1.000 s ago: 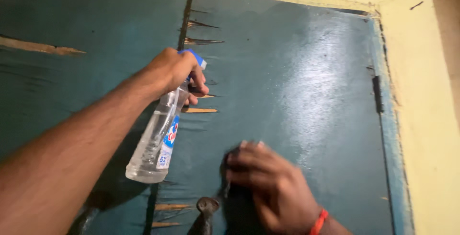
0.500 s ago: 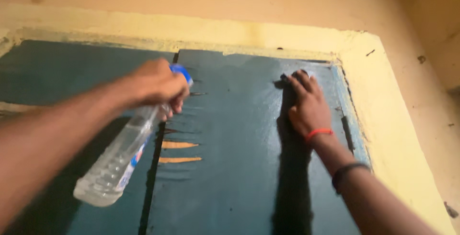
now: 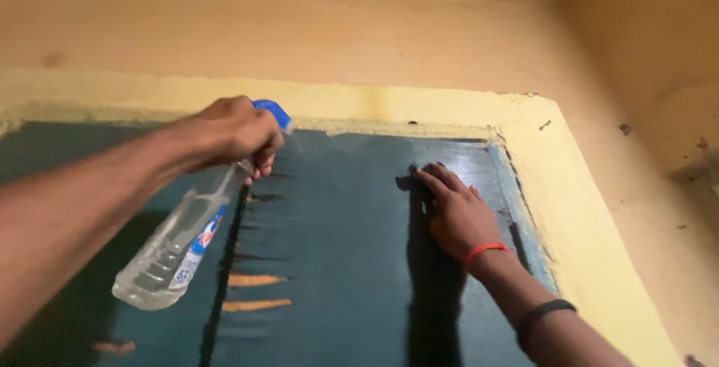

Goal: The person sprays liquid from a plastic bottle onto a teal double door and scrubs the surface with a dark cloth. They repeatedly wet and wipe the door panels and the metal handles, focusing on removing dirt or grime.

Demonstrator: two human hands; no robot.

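Left hand: my left hand (image 3: 228, 129) is wrapped tight around the neck of a clear spray bottle (image 3: 174, 246), fingers curled at the trigger under the blue nozzle head (image 3: 272, 112).
Bottle: clear plastic, tilted, base down toward the lower left and nozzle up toward the right; a label with blue and red print sits on its side; it hangs in front of the door without touching it.
Nozzle aim: it points toward the top of the right door panel, near the frame.
Right hand: my right hand (image 3: 457, 213) lies flat against the door, fingers spread narrow and pointing up-left; something dark, likely a cloth (image 3: 416, 176), shows at the fingertips, but I cannot tell its shape under the palm.
Wrist: an orange band (image 3: 483, 249) on the right wrist, a dark band (image 3: 545, 313) further down the forearm.
Door: a dark teal wooden door (image 3: 337, 247), two panels split by a dark vertical gap (image 3: 225, 262); the surface near my right hand shines, looks wet.
Damage: pale splintered chips (image 3: 255, 280) of bare wood beside the gap, below the bottle.
Frame: yellow painted frame (image 3: 419, 108) runs along the top and down the right side; my right hand is near its upper right corner.
Wall: orange-tan plaster wall (image 3: 299, 30) above the frame.
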